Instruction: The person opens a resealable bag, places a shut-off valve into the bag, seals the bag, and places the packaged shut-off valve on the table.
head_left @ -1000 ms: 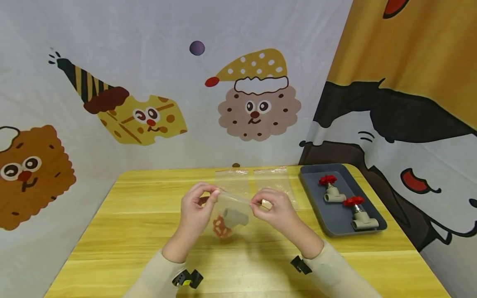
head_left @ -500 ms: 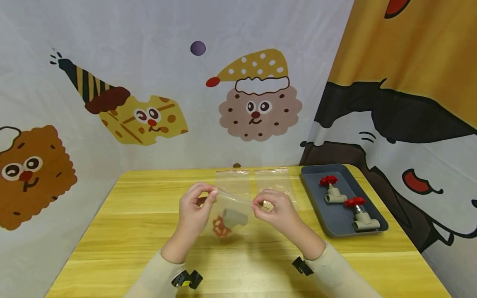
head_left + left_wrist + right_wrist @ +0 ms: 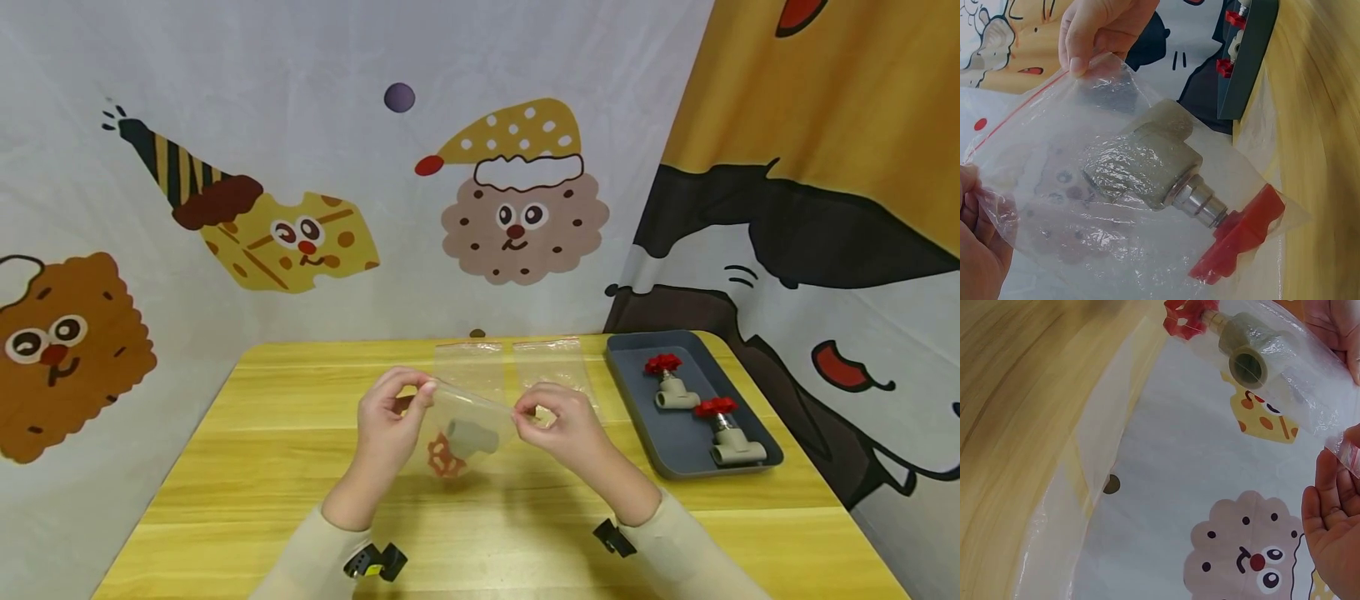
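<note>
A clear zip-lock bag (image 3: 450,402) hangs above the table between both hands. Inside it lies a valve (image 3: 1154,156) with a grey-green pipe body, a metal neck and a red handwheel (image 3: 1238,234). My left hand (image 3: 392,421) pinches one top corner of the bag between thumb and fingers. At the opposite end of the red-lined seal, my right hand (image 3: 558,421) pinches the other corner. The bag's top edge is stretched between them and slopes down toward the right hand. In the right wrist view the valve's open pipe end (image 3: 1249,367) faces the camera.
Two flat clear bags, a left one (image 3: 468,360) and a right one (image 3: 551,362), lie at the table's back edge. A grey tray (image 3: 660,442) on the right holds two more valves, a far one (image 3: 675,393) and a near one (image 3: 737,448). Behind the wooden table (image 3: 247,450) hangs a printed curtain.
My right hand has moved slightly to the right, and my left hand slightly to the left. The bag's top edge looks a little more stretched. Both hands keep their pinch.
</note>
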`<state>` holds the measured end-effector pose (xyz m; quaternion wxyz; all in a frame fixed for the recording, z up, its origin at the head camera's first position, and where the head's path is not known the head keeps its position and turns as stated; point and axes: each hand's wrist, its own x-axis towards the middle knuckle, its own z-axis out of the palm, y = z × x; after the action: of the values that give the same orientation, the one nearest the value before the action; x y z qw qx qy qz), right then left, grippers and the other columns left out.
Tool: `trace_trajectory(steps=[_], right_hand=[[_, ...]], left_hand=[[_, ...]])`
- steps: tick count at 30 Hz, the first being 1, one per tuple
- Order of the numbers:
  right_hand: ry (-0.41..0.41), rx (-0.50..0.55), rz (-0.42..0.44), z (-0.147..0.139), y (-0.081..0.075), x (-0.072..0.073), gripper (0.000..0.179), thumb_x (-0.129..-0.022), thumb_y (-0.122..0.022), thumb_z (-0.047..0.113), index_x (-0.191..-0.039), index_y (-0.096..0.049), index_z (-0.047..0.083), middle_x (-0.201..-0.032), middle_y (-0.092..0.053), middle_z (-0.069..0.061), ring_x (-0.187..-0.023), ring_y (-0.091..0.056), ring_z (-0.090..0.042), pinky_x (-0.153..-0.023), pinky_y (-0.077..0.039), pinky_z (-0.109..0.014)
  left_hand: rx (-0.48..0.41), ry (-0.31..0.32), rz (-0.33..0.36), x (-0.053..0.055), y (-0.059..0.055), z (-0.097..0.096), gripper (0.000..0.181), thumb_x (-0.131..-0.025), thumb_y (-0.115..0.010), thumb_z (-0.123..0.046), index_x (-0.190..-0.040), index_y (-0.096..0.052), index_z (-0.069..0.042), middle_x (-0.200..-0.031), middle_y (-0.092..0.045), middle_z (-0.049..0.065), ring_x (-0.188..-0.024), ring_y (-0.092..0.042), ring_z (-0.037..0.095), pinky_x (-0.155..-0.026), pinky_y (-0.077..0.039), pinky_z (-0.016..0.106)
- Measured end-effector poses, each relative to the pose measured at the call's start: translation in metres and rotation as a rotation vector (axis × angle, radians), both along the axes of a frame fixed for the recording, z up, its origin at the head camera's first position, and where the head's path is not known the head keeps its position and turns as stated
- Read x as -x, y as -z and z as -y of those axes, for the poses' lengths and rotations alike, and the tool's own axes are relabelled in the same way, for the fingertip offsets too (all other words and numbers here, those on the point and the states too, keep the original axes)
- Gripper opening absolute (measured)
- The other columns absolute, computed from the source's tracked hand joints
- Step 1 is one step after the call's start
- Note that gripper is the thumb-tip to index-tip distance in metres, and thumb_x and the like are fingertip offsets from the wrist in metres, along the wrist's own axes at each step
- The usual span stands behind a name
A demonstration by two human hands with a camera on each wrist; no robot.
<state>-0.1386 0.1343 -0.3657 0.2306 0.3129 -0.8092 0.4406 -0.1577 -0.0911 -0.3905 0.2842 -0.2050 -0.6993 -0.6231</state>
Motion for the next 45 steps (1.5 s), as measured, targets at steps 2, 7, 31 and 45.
trace_trajectory(steps=[2, 7, 31, 45], right_hand=[[-0.002, -0.004, -0.010, -0.001, 0.002, 0.001, 0.018, -0.068, -0.071, -0.015, -0.069, -0.065, 0.003, -0.068, -0.063, -0.004, -0.063, -0.056, -0.017, -0.060, -0.049, -0.019], [-0.006, -0.012, -0.017, -0.006, 0.018, 0.010, 0.018, -0.069, -0.072, -0.012, -0.069, -0.067, 0.005, -0.068, -0.063, -0.003, -0.063, -0.057, -0.017, -0.063, -0.045, -0.010], [0.008, -0.060, -0.014, -0.023, 0.043, 0.018, 0.022, -0.074, -0.071, -0.002, -0.074, -0.067, 0.019, -0.073, -0.062, 0.011, -0.066, -0.055, -0.009, -0.063, -0.047, -0.013], [0.009, -0.048, -0.009, -0.026, 0.047, 0.017, 0.022, -0.073, -0.071, -0.003, -0.074, -0.067, 0.019, -0.072, -0.062, 0.011, -0.066, -0.055, -0.006, -0.063, -0.047, -0.013]], left_hand=[[0.000, -0.002, -0.004, 0.000, 0.000, 0.000, 0.006, -0.085, -0.066, 0.003, -0.084, -0.065, 0.009, -0.083, -0.062, 0.018, -0.069, -0.059, 0.007, -0.064, -0.056, 0.017], [0.007, -0.004, 0.011, 0.000, 0.001, 0.001, 0.006, -0.085, -0.066, 0.002, -0.085, -0.066, 0.008, -0.083, -0.062, 0.017, -0.070, -0.059, 0.007, -0.065, -0.056, 0.018], [0.023, -0.027, 0.019, -0.001, -0.003, 0.008, 0.003, -0.084, -0.066, 0.005, -0.085, -0.068, 0.006, -0.084, -0.064, 0.016, -0.074, -0.060, 0.002, -0.066, -0.056, 0.018], [-0.004, -0.034, 0.007, 0.000, -0.002, 0.007, 0.003, -0.082, -0.066, 0.009, -0.084, -0.068, 0.009, -0.082, -0.064, 0.014, -0.072, -0.059, 0.001, -0.064, -0.056, 0.017]])
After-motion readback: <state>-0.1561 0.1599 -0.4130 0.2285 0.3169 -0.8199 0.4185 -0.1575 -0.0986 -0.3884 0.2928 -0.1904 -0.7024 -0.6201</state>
